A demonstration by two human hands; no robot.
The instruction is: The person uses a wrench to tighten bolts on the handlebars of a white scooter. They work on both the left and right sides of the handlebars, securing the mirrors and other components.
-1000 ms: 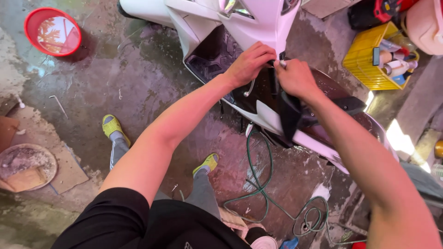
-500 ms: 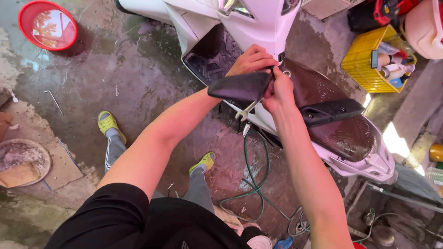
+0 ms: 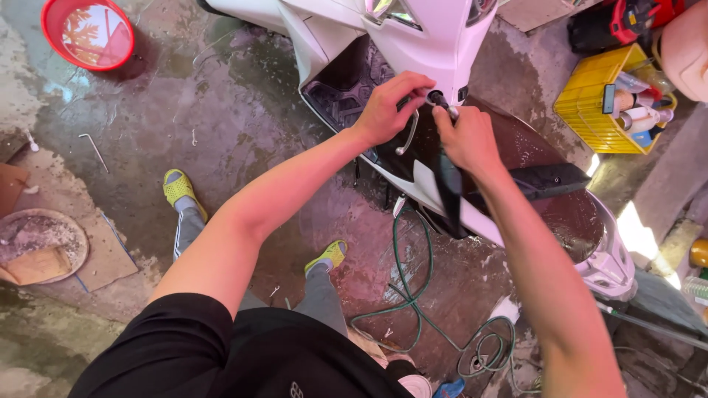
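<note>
Now the raised scooter seat (image 3: 450, 195) is lowered; a small black part (image 3: 436, 97) is gripped by both closed hands, left hand (image 3: 391, 107) and right hand (image 3: 466, 136).

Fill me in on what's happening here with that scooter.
A person stands over a white scooter on a wet concrete floor. Both hands meet at a small dark part just behind the front panel: the left hand curls around it, the right hand pinches it from the other side. A green hose lies coiled by the feet. A red basin sits far left, a yellow crate of bottles far right.
</note>
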